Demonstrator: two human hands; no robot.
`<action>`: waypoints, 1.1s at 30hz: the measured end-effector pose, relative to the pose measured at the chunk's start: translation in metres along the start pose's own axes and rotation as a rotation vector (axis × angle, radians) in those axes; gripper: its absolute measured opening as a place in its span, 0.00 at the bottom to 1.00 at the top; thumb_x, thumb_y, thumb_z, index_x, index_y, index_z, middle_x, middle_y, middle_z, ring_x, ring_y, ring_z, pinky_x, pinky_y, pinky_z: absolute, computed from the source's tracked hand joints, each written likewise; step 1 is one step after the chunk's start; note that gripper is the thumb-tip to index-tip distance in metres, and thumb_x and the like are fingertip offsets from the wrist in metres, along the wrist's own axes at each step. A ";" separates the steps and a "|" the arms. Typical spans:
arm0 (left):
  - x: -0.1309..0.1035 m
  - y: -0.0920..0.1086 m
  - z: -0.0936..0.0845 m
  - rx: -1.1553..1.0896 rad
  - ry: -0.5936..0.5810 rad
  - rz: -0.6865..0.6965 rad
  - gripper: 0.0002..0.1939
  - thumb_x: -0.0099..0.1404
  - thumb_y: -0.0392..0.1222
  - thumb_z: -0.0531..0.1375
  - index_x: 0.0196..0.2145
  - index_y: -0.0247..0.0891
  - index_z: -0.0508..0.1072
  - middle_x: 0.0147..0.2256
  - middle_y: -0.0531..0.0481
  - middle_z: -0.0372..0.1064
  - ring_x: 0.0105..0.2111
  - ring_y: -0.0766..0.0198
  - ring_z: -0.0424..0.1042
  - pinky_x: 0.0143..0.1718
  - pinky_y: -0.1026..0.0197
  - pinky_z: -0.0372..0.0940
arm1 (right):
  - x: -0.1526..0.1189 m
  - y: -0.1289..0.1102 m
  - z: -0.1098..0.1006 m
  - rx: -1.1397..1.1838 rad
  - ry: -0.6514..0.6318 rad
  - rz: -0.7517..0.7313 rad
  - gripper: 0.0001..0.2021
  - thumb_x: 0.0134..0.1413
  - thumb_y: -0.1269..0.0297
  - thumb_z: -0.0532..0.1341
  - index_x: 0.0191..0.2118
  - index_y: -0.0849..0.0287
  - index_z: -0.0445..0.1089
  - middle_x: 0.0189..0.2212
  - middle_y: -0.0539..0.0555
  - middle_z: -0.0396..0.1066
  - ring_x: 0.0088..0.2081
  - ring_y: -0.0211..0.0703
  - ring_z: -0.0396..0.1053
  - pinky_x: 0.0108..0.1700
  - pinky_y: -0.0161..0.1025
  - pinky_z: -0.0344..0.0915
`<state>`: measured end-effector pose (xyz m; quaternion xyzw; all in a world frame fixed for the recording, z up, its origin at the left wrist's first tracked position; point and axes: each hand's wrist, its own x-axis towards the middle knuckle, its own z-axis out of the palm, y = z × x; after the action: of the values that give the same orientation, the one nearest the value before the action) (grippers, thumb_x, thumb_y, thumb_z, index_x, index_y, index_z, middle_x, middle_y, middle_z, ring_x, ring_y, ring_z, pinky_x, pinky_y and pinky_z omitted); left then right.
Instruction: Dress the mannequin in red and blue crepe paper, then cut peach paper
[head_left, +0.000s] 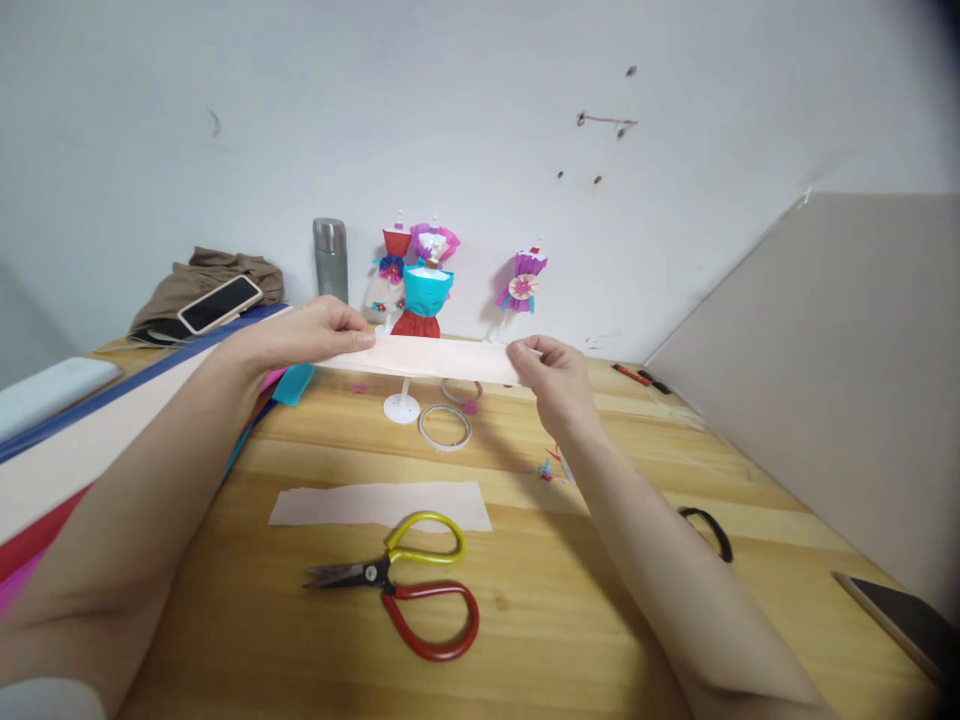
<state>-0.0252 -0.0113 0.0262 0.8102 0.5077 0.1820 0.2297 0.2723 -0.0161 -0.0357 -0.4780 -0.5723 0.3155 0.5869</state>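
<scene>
Scissors (pixel 375 574) on table (pixel 540 640); strip (pixel 442 358) between left hand (pixel 330 328), right hand (pixel 553 378) part-hides teal-topped mannequin (pixel 428 292).

Scissors (pixel 371 574): one yellow handle, one red. Paper strip (pixel 442 357): pale pink. Desk (pixel 540 610): light-brown wood grain. Wall (pixel 480 110): white.

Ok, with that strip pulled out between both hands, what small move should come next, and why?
Probably lower the held pale pink strip towards the matching loose strip: the left hand and right hand pinch its ends above the table, while the other lies flat, the yellow handle of the scissors overlapping its near edge.
</scene>
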 end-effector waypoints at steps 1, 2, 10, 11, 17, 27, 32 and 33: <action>0.000 0.000 -0.001 0.010 -0.025 -0.001 0.19 0.58 0.56 0.55 0.23 0.37 0.67 0.22 0.54 0.55 0.24 0.67 0.56 0.23 0.64 0.49 | 0.000 0.001 -0.001 -0.001 -0.011 -0.002 0.12 0.44 0.55 0.64 0.22 0.57 0.67 0.16 0.47 0.63 0.20 0.35 0.58 0.24 0.35 0.55; -0.001 -0.001 -0.002 0.025 -0.058 0.002 0.20 0.59 0.57 0.54 0.24 0.37 0.67 0.22 0.53 0.56 0.24 0.66 0.56 0.24 0.64 0.50 | 0.000 0.001 -0.001 0.000 -0.025 -0.002 0.13 0.45 0.53 0.64 0.21 0.56 0.67 0.16 0.48 0.63 0.21 0.36 0.59 0.24 0.36 0.56; 0.000 -0.004 -0.006 0.216 -0.251 0.198 0.23 0.63 0.56 0.54 0.45 0.36 0.75 0.41 0.47 0.73 0.39 0.58 0.70 0.36 0.64 0.61 | 0.002 0.007 0.000 -0.048 -0.073 0.040 0.20 0.47 0.45 0.63 0.21 0.56 0.64 0.15 0.48 0.59 0.19 0.35 0.57 0.21 0.36 0.60; 0.000 -0.002 -0.004 0.240 -0.295 0.215 0.26 0.62 0.55 0.57 0.52 0.38 0.72 0.48 0.46 0.72 0.44 0.57 0.70 0.41 0.64 0.62 | 0.002 0.008 0.001 -0.038 -0.077 0.054 0.20 0.46 0.44 0.63 0.21 0.56 0.63 0.16 0.48 0.59 0.18 0.35 0.56 0.20 0.36 0.60; 0.000 0.008 0.011 0.369 -0.378 0.173 0.34 0.59 0.52 0.61 0.60 0.37 0.64 0.54 0.41 0.70 0.48 0.56 0.70 0.43 0.64 0.63 | 0.004 0.016 0.006 0.104 -0.130 0.276 0.22 0.43 0.42 0.67 0.23 0.57 0.64 0.17 0.49 0.61 0.18 0.33 0.55 0.17 0.33 0.56; 0.003 0.004 0.007 0.300 -0.270 0.199 0.19 0.68 0.49 0.49 0.34 0.32 0.73 0.32 0.48 0.72 0.31 0.62 0.69 0.30 0.66 0.59 | 0.000 0.017 0.006 0.116 -0.326 0.259 0.22 0.40 0.43 0.67 0.33 0.57 0.71 0.27 0.52 0.72 0.27 0.42 0.68 0.30 0.39 0.66; 0.003 0.002 0.004 0.348 -0.286 0.200 0.18 0.68 0.47 0.50 0.37 0.34 0.74 0.32 0.48 0.73 0.33 0.62 0.69 0.33 0.66 0.60 | -0.003 0.013 0.008 0.008 -0.283 0.178 0.19 0.33 0.55 0.70 0.34 0.57 0.71 0.22 0.47 0.69 0.24 0.37 0.63 0.28 0.36 0.58; 0.003 0.001 0.003 0.365 -0.288 0.206 0.18 0.68 0.47 0.50 0.38 0.34 0.75 0.34 0.47 0.74 0.34 0.62 0.70 0.34 0.66 0.61 | -0.003 0.014 0.008 0.002 -0.286 0.194 0.19 0.33 0.56 0.69 0.35 0.56 0.71 0.21 0.47 0.69 0.22 0.37 0.62 0.27 0.36 0.57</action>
<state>-0.0217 -0.0101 0.0248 0.9033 0.4090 -0.0075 0.1296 0.2665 -0.0128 -0.0504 -0.4805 -0.6008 0.4362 0.4667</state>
